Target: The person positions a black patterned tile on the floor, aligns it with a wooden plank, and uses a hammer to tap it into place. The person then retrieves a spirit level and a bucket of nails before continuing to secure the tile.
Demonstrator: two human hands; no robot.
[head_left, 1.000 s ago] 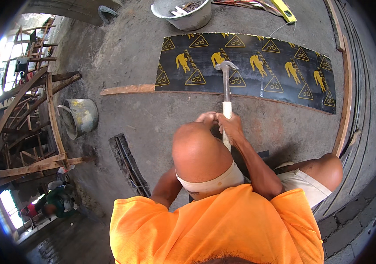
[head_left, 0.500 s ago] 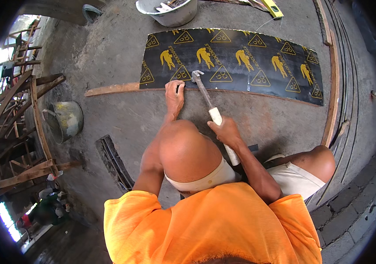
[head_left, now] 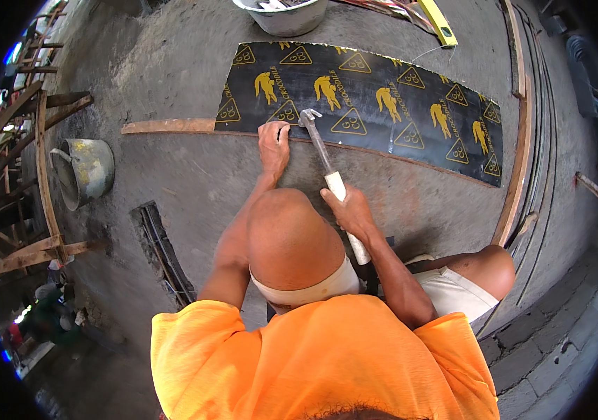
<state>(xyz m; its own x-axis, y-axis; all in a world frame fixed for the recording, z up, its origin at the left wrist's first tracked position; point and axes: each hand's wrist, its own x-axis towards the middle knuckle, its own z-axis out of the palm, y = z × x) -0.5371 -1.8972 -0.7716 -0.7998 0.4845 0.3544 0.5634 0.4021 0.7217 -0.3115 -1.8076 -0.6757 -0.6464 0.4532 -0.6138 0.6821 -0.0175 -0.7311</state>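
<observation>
My right hand [head_left: 349, 213] is wrapped round the white grip of a claw hammer [head_left: 318, 143]. The hammer's metal head lies over the near edge of a black plywood panel [head_left: 376, 91] printed with yellow animal figures and triangles. My left hand [head_left: 273, 145] is at that same edge, just left of the hammer head, with its fingers bent and drawn together. Whatever its fingertips pinch is too small or hidden to make out. Along the panel's near edge runs a wooden strip [head_left: 166, 127], which sticks out past the panel's left end.
Beyond the panel stand a grey basin [head_left: 288, 22] with things in it and a yellow spirit level [head_left: 439, 22]. A stained bucket [head_left: 85, 171] is at left, near a timber frame [head_left: 48, 168]. A long wooden batten [head_left: 517, 175] and thin rods [head_left: 543, 140] lie at right. Nearer is a floor slot [head_left: 162, 248].
The whole view has shifted a little, with the bucket and panel now further left. Both hands keep much the same place at the panel edge, and the hammer stays in my right hand.
</observation>
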